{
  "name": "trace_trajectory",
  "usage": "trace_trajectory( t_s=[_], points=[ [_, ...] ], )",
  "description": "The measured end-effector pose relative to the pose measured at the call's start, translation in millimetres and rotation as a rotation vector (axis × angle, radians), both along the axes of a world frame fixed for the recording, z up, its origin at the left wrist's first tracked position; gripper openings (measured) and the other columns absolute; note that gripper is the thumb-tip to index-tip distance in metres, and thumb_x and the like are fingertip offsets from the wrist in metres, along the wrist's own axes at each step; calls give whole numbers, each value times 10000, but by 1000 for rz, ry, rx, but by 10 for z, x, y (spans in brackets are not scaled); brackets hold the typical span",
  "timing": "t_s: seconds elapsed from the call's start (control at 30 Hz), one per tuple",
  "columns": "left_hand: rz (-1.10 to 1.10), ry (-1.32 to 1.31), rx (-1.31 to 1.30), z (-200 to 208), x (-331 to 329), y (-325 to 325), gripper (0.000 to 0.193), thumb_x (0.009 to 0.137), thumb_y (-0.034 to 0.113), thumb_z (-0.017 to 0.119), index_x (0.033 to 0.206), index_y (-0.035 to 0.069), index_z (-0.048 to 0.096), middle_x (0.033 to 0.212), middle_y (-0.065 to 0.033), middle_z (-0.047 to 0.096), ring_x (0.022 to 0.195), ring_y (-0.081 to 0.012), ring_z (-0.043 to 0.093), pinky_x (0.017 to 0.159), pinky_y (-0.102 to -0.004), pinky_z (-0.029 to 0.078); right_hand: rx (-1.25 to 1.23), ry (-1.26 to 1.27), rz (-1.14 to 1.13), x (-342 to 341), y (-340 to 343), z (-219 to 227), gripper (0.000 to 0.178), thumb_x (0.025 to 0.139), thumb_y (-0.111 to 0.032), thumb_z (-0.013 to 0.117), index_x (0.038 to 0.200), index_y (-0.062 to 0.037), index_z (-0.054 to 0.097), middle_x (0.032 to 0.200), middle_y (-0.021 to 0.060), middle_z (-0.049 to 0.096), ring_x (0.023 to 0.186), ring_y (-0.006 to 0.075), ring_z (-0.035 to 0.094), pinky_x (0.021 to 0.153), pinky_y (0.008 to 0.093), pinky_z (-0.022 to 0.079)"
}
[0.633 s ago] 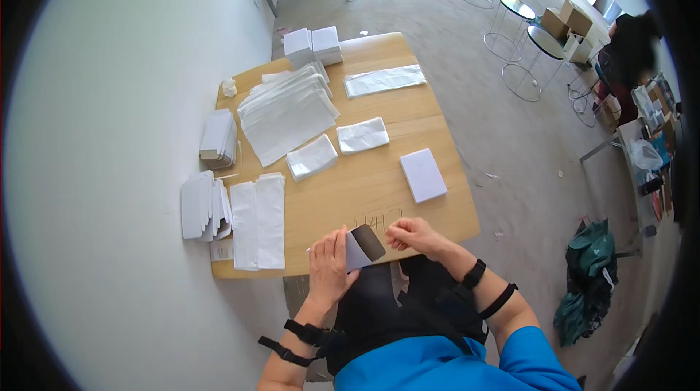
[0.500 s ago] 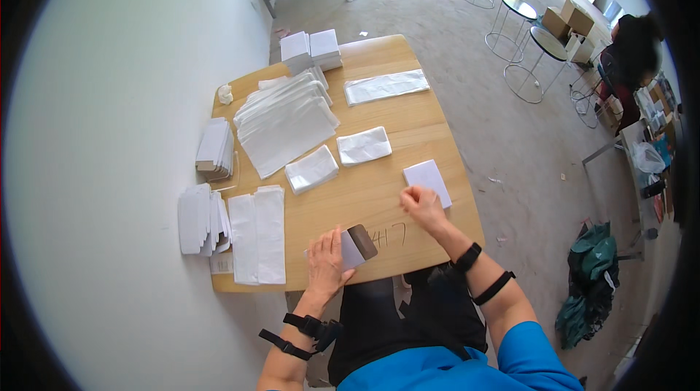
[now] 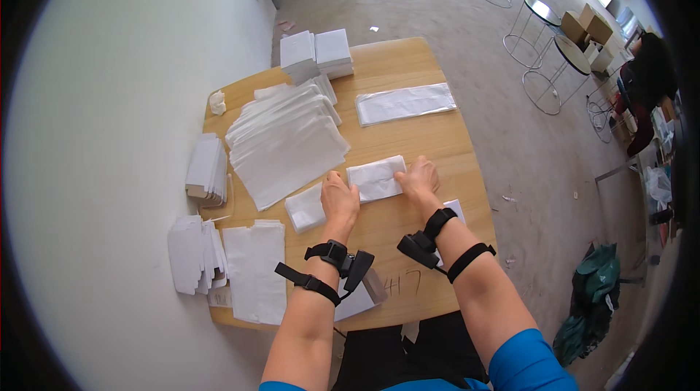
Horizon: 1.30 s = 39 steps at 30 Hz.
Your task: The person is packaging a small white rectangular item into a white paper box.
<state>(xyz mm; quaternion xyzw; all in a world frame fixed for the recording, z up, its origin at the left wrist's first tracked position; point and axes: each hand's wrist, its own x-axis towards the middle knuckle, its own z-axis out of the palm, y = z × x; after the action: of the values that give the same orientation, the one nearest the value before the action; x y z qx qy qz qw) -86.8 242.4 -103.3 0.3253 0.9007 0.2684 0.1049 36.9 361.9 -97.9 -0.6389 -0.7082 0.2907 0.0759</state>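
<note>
Between my two hands lies a folded white paper bundle [image 3: 375,179] on the table. My left hand [image 3: 340,200] is closed at its left end, fingers curled and thumb against the edge. At the right end my right hand [image 3: 421,176] pinches it, thumb on top. A second folded white bundle [image 3: 305,208] sits beside my left hand, partly covered by it. Near the table's front edge a small white box [image 3: 354,302] with a brown flap is partly hidden by my left forearm. Another white box [image 3: 455,208] shows only in part behind my right forearm.
A fanned pile of white sheets [image 3: 288,144] covers the table's left middle. White box stacks [image 3: 334,49] stand at the back, others [image 3: 207,165] along the wall side. A long folded bundle [image 3: 405,103] lies back right. Stools [image 3: 572,55] and a person [image 3: 645,81] are to the right.
Both hands have moved forward to the folded bundle. My left hand has let go of the box with the brown flap; my right hand has left the other white box.
</note>
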Motion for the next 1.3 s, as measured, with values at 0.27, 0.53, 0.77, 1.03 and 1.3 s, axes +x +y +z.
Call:
trace_trajectory(
  t_s=[0.27, 0.53, 0.77, 1.03, 1.3],
  points=[
    [-17, -17, -139, -21, 25, 280, 540, 729, 73, 746, 1162, -8, 433, 1082, -261, 623, 1022, -417, 627, 899, -453, 505, -97, -79, -147, -122, 132, -322, 232, 700, -248, 788, 836, -67, 733, 1001, 167, 711, 962, 350, 684, 822, 448, 550],
    [47, -90, -131, -41, 9, 283, 376, 823, 2, 619, 1155, 5, 444, 1122, -238, 619, 1044, -405, 630, 882, -489, 510, 64, 43, 61, -125, -43, -163, 197, 761, -113, 711, 952, -65, 703, 952, 123, 717, 923, 316, 691, 838, 435, 515],
    [17, -6, 225, 54, 63, 101, 571, 841, 105, 698, 1326, -2, 416, 1255, -172, 539, 1107, -318, 566, 940, -414, 465, -177, 419, 24, 191, 275, -163, 272, 743, -105, 750, 987, -14, 673, 900, 104, 721, 795, 214, 695, 711, 334, 554],
    [283, -946, 823, 13, 791, -700, 515, 1018, 397, 518, 1322, -15, 461, 1168, -98, 561, 1027, -209, 552, 923, -350, 460, -433, 933, 54, 811, -31, 730, 269, 829, -40, 718, 1085, 17, 656, 973, 81, 711, 818, 139, 669, 706, 297, 553],
    [-19, -2201, 964, 620, 1629, -1084, 937, 908, 770, 299, 1442, 8, 414, 1428, -174, 494, 1343, -318, 450, 1141, -445, 353, -801, 1180, 67, 1883, -956, 1579, 316, 878, -24, 703, 1180, 19, 620, 1054, 71, 689, 942, 149, 664, 839, 293, 550]
  ],
)
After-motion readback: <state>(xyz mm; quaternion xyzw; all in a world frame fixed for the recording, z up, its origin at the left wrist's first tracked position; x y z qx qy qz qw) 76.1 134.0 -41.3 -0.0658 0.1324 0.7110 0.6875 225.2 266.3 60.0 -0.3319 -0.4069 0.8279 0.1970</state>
